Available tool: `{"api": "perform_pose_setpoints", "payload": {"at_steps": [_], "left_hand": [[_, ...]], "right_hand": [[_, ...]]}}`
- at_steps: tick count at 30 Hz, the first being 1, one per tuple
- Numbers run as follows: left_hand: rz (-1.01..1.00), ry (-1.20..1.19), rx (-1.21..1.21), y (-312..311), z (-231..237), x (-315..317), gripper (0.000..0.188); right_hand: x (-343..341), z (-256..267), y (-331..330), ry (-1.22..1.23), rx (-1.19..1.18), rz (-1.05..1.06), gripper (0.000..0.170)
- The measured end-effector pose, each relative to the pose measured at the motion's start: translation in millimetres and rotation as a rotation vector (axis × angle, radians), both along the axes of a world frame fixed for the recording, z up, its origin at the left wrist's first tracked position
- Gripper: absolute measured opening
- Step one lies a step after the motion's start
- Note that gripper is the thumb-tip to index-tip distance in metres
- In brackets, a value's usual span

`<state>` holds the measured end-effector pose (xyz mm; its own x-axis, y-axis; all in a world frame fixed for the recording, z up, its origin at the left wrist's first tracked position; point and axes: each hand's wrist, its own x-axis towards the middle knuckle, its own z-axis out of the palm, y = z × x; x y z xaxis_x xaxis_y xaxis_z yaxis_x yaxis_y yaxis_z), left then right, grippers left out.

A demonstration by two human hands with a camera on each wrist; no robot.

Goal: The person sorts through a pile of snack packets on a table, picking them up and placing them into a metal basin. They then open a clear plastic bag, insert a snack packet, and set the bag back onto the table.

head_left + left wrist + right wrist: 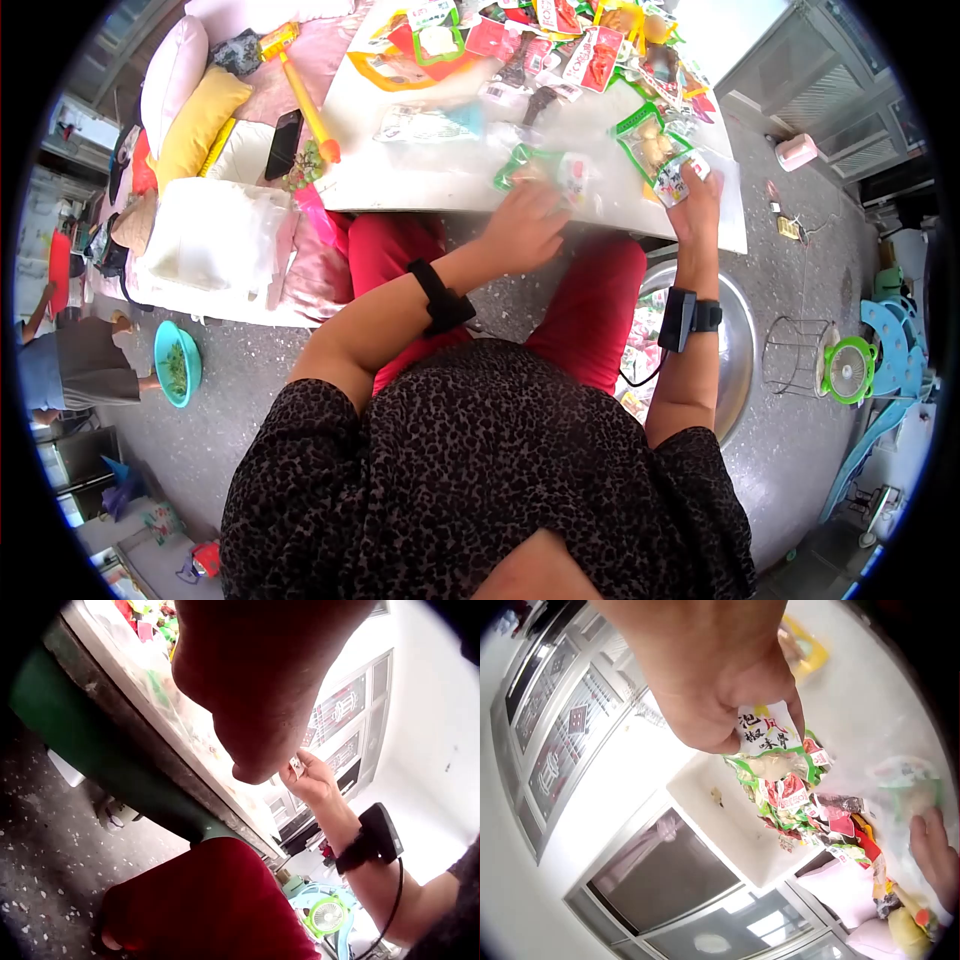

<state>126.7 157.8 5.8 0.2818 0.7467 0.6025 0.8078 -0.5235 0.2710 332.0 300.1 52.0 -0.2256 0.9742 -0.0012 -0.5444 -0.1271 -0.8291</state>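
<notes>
Green-edged plastic snack packet (654,146): in the head view we see it pinched in the right hand (697,205), above the near right corner of the white table (430,185). The left hand (525,225) rests close-set fingers on a clear-wrapped green packet (543,172). Left wrist: we cannot tell those fingers' state. Right wrist: fingers clamp the printed end. Bagging seems underway; next, we judge, needs an open bag mouth.

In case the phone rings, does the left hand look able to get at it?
Probably yes: the black phone lies uncovered left of the table, and the left hand seems only to touch a green-edged packet. The yellow stick lies between them but looks easy to reach over.
</notes>
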Motion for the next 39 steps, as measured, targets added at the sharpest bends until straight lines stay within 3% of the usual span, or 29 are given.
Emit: {"api": "perform_pose_setpoints", "payload": {"at_steps": [2,11,17,23,26,29,35,39], "left_hand": [[-0.003,-0.049,0.053,11.0,-6.2,6.5,0.033],[0.266,-0.112,-0.193,53.3,6.4,46.3,0.030],[0.335,-0.008,-0.207,61.4,-10.2,54.7,0.017],[0.292,0.065,-0.303,61.4,-20.2,43.7,0.013],[0.357,-0.021,-0.259,57.6,-12.5,48.6,0.016],[0.298,-0.045,-0.270,54.4,11.3,57.5,0.019],[0.360,-0.016,-0.313,72.0,-5.5,67.6,0.019],[0.361,-0.156,-0.431,70.4,-9.5,69.5,0.018]], "right_hand": [[10.5,-2.1,-8.9,0.069,-0.018,0.027,0.025],[36.8,-15.8,-26.6,0.080,-0.020,-0.022,0.027],[50.4,-15.8,-37.8,0.048,0.037,-0.036,0.025],[47.1,-27.3,-42.3,0.052,-0.015,-0.026,0.025],[46.7,-40.1,-39.8,0.021,-0.043,-0.083,0.024],[43.8,-47.3,-38.3,0.015,-0.057,-0.116,0.024],[38.9,-36.8,-49.6,0.013,-0.084,-0.113,0.025],[42.9,-41.0,-51.5,0.024,-0.115,-0.083,0.024]]}}
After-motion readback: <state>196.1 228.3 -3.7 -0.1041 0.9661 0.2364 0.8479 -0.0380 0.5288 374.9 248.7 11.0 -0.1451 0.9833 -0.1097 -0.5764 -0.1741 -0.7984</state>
